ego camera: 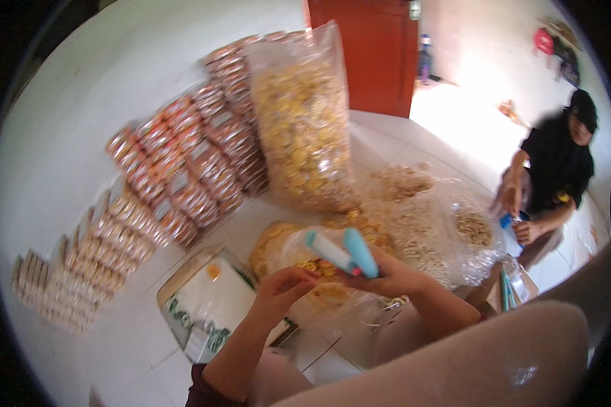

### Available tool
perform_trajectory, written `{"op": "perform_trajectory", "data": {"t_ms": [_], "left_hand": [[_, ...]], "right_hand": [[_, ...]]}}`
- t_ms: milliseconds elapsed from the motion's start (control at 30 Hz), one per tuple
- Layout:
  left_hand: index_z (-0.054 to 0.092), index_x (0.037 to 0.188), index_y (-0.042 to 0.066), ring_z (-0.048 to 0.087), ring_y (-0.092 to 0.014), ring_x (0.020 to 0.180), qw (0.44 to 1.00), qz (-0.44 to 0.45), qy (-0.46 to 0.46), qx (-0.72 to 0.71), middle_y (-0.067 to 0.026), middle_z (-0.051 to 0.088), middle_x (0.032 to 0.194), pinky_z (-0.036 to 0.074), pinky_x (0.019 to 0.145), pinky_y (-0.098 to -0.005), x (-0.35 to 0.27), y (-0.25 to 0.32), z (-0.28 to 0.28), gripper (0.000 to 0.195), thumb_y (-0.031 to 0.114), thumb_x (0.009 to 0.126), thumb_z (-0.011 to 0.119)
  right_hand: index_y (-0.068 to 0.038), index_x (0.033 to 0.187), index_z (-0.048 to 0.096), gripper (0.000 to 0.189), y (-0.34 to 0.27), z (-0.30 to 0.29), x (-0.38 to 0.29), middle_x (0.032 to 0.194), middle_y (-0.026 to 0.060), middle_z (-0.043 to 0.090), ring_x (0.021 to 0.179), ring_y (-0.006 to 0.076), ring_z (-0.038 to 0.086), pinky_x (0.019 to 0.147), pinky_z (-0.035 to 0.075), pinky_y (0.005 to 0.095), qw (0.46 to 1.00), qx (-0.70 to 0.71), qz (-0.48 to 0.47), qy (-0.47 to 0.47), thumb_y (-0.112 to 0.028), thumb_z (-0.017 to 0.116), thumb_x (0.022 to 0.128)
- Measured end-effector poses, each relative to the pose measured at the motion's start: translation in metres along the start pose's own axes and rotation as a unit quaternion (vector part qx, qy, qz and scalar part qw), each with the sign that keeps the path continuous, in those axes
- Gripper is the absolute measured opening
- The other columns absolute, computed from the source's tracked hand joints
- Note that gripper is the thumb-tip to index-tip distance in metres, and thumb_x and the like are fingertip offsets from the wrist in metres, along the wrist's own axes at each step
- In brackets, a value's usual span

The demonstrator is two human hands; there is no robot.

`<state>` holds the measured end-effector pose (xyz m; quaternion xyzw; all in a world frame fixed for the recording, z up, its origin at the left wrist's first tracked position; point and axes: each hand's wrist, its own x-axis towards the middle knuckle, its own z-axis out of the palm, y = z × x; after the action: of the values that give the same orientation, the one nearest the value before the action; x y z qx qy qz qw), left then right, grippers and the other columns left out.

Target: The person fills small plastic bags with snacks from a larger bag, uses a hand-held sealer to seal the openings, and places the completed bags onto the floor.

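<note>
My right hand (394, 274) holds a turquoise and white hand-held tool (338, 254), which looks like a bag sealer with two arms spread apart. My left hand (285, 292) is beside it, thumb and fingers close together; whether they pinch anything is not clear. Beneath both hands lies an open clear plastic bag (336, 310) with yellow and orange snacks. Round yellow crackers (272, 236) lie just behind it. To the left is a white tray or board (219, 290) with a green pattern, bearing a small orange-yellow piece.
Stacked snack packs (183, 168) line the left wall. A tall clear sack of yellow snacks (305, 132) stands behind my hands. Pale snacks in plastic (412, 234) spread to the right. A co-worker (555, 157) sits at the right, near an open cardboard box (524, 280).
</note>
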<state>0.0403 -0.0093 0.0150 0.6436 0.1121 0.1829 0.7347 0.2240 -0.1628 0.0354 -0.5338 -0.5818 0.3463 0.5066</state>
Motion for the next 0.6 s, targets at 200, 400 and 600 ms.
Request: {"op": "perform_trajectory", "data": {"t_ms": [200, 400, 600], "left_hand": [[0.061, 0.091, 0.003, 0.055, -0.013, 0.098, 0.999, -0.023, -0.005, -0.025, -0.0072, 0.062, 0.101, 0.040, 0.090, -0.0284, -0.002, -0.003, -0.016, 0.010, 0.010, 0.084, 0.062], [0.060, 0.099, 0.002, 0.055, -0.013, 0.099, 0.998, -0.037, -0.012, -0.052, -0.0058, 0.061, 0.104, 0.042, 0.089, -0.0282, 0.002, -0.008, -0.019, 0.016, 0.011, 0.086, 0.060], [0.062, 0.100, 0.001, 0.055, -0.011, 0.098, 0.999, -0.040, -0.027, 0.020, -0.0033, 0.061, 0.104, 0.043, 0.085, -0.0256, 0.001, -0.016, -0.020, 0.016, 0.012, 0.087, 0.058]], "right_hand": [[-0.002, 0.109, 0.056, 0.028, -0.007, 0.008, 0.014, 0.097, 0.0037, 0.060, 0.089, 0.0109, 0.054, 0.079, 0.045, 0.0256, 0.993, 0.058, 0.105, 0.012, -0.014, 0.062, 0.084], [-0.003, 0.110, 0.055, 0.030, -0.004, 0.008, 0.020, 0.093, 0.0029, 0.058, 0.083, 0.0088, 0.054, 0.074, 0.046, 0.0251, 0.987, 0.085, 0.134, 0.021, -0.014, 0.063, 0.084], [-0.004, 0.107, 0.056, 0.029, 0.005, 0.014, 0.030, 0.088, 0.0009, 0.057, 0.074, 0.0086, 0.053, 0.066, 0.045, 0.0237, 0.979, 0.087, 0.185, 0.017, -0.016, 0.066, 0.082]]}}
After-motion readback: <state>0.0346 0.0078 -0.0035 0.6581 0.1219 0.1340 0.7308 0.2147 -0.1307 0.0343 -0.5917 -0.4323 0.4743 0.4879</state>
